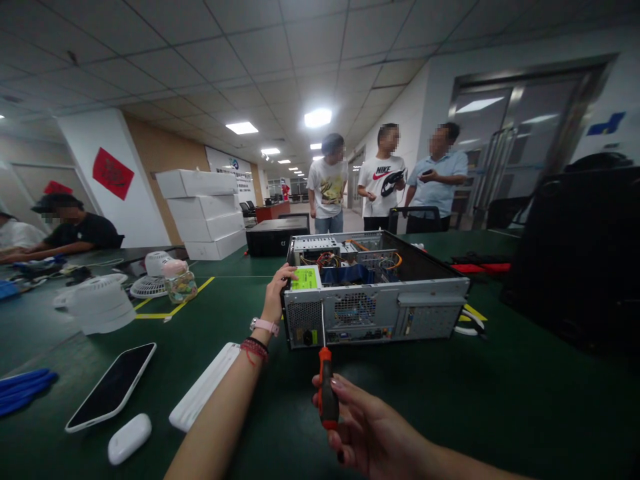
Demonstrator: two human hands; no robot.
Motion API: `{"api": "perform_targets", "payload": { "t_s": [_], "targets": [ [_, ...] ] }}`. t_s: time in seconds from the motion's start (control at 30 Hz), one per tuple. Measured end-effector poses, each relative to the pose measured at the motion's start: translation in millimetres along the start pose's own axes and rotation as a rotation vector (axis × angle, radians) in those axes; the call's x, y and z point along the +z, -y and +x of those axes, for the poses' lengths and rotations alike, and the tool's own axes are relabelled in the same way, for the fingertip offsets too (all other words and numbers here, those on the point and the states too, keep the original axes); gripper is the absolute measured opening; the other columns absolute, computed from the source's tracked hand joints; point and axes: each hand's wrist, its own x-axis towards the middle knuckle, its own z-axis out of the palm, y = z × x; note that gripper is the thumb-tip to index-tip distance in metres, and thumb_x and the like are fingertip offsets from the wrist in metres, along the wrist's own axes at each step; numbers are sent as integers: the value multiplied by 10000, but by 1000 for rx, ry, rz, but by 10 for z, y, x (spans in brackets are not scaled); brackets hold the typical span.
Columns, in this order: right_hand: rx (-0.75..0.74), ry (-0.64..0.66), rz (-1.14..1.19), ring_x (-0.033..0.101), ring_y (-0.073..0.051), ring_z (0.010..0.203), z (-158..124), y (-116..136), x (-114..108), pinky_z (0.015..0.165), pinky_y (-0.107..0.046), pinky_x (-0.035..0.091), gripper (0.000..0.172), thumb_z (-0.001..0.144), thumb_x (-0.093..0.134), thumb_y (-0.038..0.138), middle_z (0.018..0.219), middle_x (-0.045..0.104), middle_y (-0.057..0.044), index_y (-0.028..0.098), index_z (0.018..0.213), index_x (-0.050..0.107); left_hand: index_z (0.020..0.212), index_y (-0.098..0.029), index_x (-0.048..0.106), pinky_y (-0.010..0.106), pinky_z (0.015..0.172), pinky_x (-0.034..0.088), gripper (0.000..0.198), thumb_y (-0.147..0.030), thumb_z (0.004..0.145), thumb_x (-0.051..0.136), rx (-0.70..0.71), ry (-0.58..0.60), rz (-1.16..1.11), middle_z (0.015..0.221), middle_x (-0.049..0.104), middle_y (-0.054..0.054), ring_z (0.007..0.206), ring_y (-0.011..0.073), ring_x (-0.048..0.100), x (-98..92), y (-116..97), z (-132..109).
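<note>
The tip of the screwdriver [327, 393] was too small to place against the computer case [380, 310]. A blue object [23, 388], near left, and a black bag [575, 267], right, were cut off by the frame edges.

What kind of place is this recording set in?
Likely an office-style computer repair workshop: an opened PC case on a green bench, a screwdriver in the right hand, stacked white boxes behind.
</note>
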Motion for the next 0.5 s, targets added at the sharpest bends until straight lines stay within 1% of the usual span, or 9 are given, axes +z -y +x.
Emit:
{"api": "perform_targets", "payload": {
  "t_s": [0.13, 0.2, 0.3, 0.37, 0.43, 0.5],
  "targets": [
    [-3, 11, -4, 574, -65, 478, -5, -8, 3, 449, -151, 395, 298, 834, 545, 337, 696, 610, 27, 189, 1094, 542, 731, -166, 589, 408, 1089, 276, 263, -250, 772, 343, 4, -7, -14, 1097, 636, 84, 1261, 251, 427, -1, -3, -1],
    [-14, 11, 3, 555, -60, 472, -18, -16, 8, 465, -158, 391, 305, 821, 562, 339, 682, 601, 32, 185, 1084, 543, 734, -164, 591, 404, 1089, 275, 259, -249, 770, 349, 4, -3, -19, 1099, 635, 85, 1260, 250, 429, 0, -3, -2],
    [-17, 10, 9, 517, -45, 470, -33, -29, 14, 499, -159, 384, 290, 770, 621, 388, 636, 574, 38, 153, 930, 561, 736, -166, 591, 390, 1095, 267, 259, -246, 772, 348, 7, -2, -22, 1096, 635, 82, 1262, 241, 426, 2, -5, -4],
    [-19, 13, 0, 491, -35, 468, -32, -41, 13, 508, -157, 373, 322, 708, 680, 414, 619, 557, 48, 155, 833, 535, 731, -166, 591, 389, 1095, 271, 261, -242, 773, 344, 5, -5, -21, 1095, 634, 81, 1257, 241, 432, 3, -13, -5],
    [-35, 9, -9, 468, -30, 458, -23, -55, 6, 503, -161, 359, 368, 653, 726, 418, 621, 547, 62, 173, 815, 504, 727, -166, 589, 390, 1092, 279, 265, -235, 777, 338, 4, -4, -10, 1093, 634, 82, 1248, 241, 444, 3, -25, -5],
    [-54, 5, -12, 445, -27, 445, -11, -68, -2, 491, -167, 344, 395, 626, 746, 406, 624, 540, 72, 186, 824, 484, 729, -166, 588, 390, 1090, 287, 268, -228, 782, 333, 5, 0, 4, 1093, 634, 80, 1241, 239, 451, 1, -37, -5]
  ]
}}
